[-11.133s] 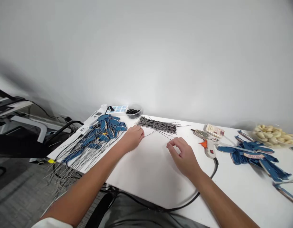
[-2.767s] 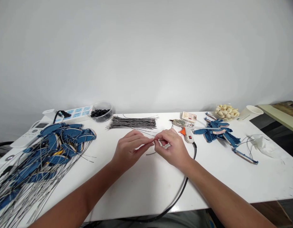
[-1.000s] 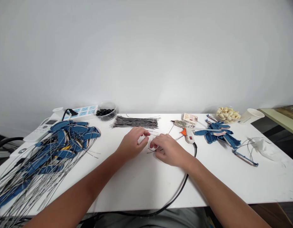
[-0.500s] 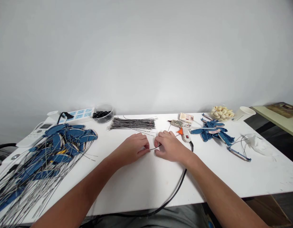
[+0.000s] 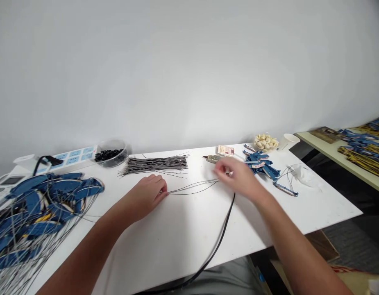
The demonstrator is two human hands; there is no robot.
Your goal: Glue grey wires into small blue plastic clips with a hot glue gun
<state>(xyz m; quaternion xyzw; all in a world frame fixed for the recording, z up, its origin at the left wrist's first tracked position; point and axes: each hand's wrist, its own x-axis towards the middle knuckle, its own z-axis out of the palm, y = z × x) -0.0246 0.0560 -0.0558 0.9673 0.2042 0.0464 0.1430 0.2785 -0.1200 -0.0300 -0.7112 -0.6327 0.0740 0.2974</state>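
Overall, a white rectangular tabletop [image 5: 164, 241] spans the lower part of the view. At its left lies a tangled heap of blue, cloth-like curved pieces [image 5: 54, 188], with long thin wires trailing toward the lower left. Farther back, a flat bundle of straight dark wires [image 5: 157, 164] lies crosswise. The left hand [image 5: 144, 196] is just in front of this bundle, its fingers pinched together on several thin dark strands of wire [image 5: 189, 194]. The right hand [image 5: 238, 174], blurred, is well apart from it; its fingers curl nearly closed, and whether they grip the strands cannot be told. Beyond it, partly hidden, lies a glue gun with a clear barrel [image 5: 213, 159]. Finest of all, the strands span the gap between the hands, bowing slightly apart.
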